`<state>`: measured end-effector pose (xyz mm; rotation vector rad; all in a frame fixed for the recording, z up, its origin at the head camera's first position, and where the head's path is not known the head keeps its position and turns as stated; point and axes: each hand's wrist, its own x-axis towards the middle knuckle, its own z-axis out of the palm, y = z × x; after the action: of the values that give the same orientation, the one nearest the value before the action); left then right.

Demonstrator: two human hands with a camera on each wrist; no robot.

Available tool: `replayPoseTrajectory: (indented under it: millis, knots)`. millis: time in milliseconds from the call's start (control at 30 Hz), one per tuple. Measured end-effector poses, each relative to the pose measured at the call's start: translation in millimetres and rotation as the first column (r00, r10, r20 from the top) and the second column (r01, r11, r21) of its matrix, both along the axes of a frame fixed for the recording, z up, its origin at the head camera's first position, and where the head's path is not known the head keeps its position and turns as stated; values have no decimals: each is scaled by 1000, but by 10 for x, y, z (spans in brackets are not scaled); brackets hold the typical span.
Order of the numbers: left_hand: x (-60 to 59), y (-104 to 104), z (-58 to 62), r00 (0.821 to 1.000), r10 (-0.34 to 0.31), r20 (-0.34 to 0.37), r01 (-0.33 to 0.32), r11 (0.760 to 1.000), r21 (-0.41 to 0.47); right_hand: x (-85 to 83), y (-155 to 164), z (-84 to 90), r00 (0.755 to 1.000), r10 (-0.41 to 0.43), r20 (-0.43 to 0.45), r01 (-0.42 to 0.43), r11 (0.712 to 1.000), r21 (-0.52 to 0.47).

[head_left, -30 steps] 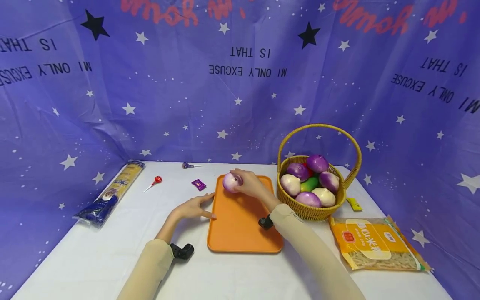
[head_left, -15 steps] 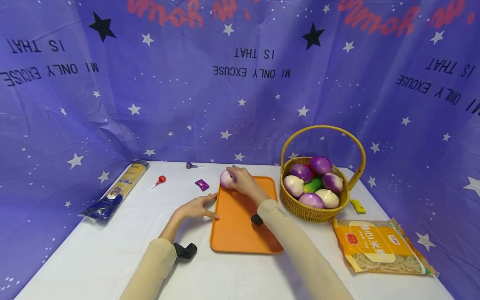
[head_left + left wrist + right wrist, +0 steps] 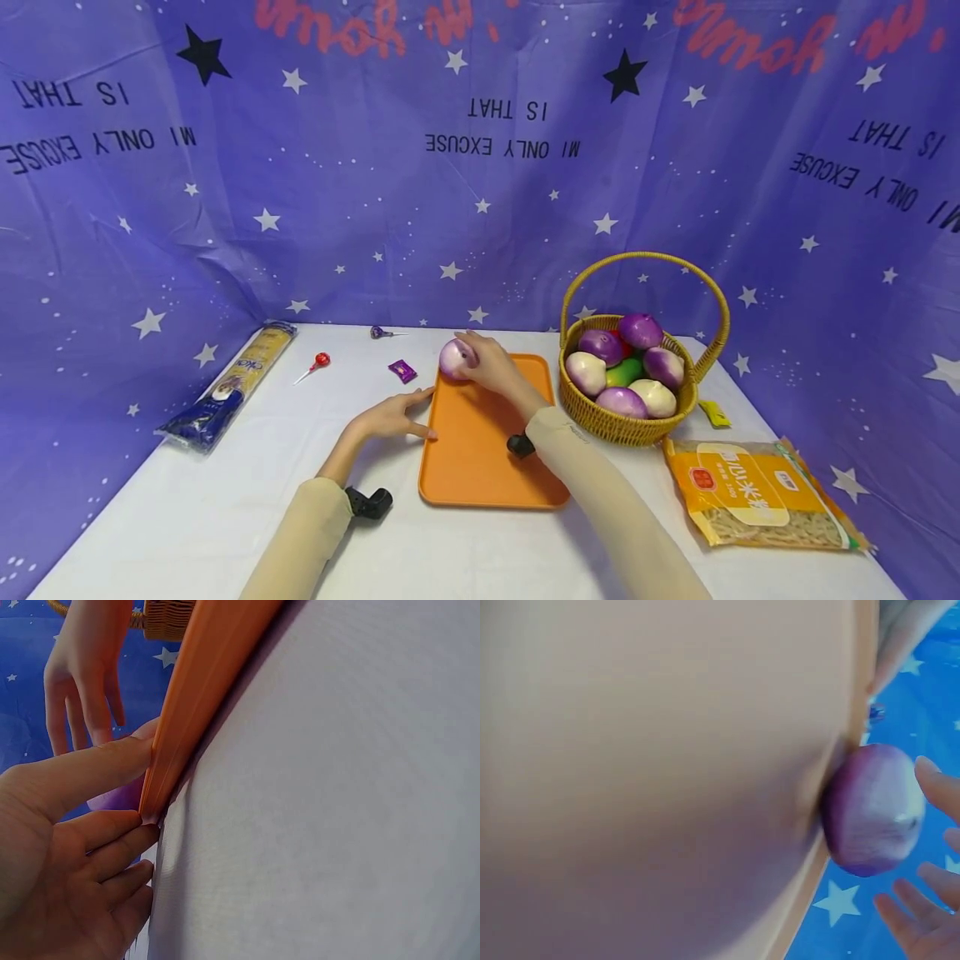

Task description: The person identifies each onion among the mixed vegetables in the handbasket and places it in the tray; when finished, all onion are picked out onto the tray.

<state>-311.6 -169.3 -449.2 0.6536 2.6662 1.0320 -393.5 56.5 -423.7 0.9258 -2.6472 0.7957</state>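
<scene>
A purple-and-white onion (image 3: 452, 360) lies on the far left corner of the orange tray (image 3: 480, 467). My right hand (image 3: 480, 358) hovers right beside it. In the right wrist view the onion (image 3: 874, 810) rests against the tray's rim (image 3: 832, 847), and my spread fingertips (image 3: 934, 780) are close to it without curling round it. My left hand (image 3: 422, 412) lies flat on the white table. Its straight thumb and fingers touch the tray's left edge (image 3: 202, 682).
A wicker basket (image 3: 600, 421) holding several onions and a green vegetable stands right of the tray. A yellow noodle packet (image 3: 757, 492) lies at the front right and a spaghetti packet (image 3: 232, 383) at the far left. A red lollipop (image 3: 318, 361) and a purple candy (image 3: 402, 370) lie behind the left hand.
My right hand carried the onion a little left to the tray's far corner, and its fingers have loosened off it. The left hand stayed on the tray's edge.
</scene>
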Motion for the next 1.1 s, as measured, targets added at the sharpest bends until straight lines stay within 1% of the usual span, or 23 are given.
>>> replayPoseTrajectory:
  millis: [67,167,267,333,500,567,700,767,833,933,1000,1100]
  knots:
    - [0,-1,-5,1000,1,-1,-1,1000,-3,54,40,21,1000,0,12,0,999,-44]
    - [-7,-4,-14,1000,3,-4,-3,1000,-8,152,117,70,1000,-10,2,10,995,-103]
    - [-18,-6,-21,1000,4,-2,-4,1000,-11,281,211,149,999,-27,-21,24,987,-159]
    - [-23,-6,-24,1000,3,0,-3,1000,-12,375,283,207,998,-41,-52,31,983,-181]
    - [-20,-3,-28,1000,-4,6,4,1000,4,600,506,339,988,-45,-147,16,982,-189]
    - [-18,-5,-32,1000,-4,9,4,1000,10,670,607,387,985,-41,-170,7,981,-194]
    - [-17,-10,-31,1000,0,4,0,1000,3,783,829,475,977,-84,-194,45,979,-197]
    - [-17,-13,-26,1000,2,2,-2,1000,-4,827,949,511,974,-115,-197,77,979,-188]
    - [-17,-16,-19,1000,5,1,-5,1000,-11,854,1071,549,972,-129,-199,92,978,-186]
    - [-22,-26,-17,1000,3,3,-3,1000,-14,855,1250,605,967,-149,-206,111,977,-183]
    - [-25,-28,-18,1000,3,3,-3,1000,-11,843,1368,640,967,-162,-199,126,975,-184]
    - [-25,-26,-18,1000,-2,6,2,1000,-3,825,1536,660,966,-204,-158,180,971,-154]
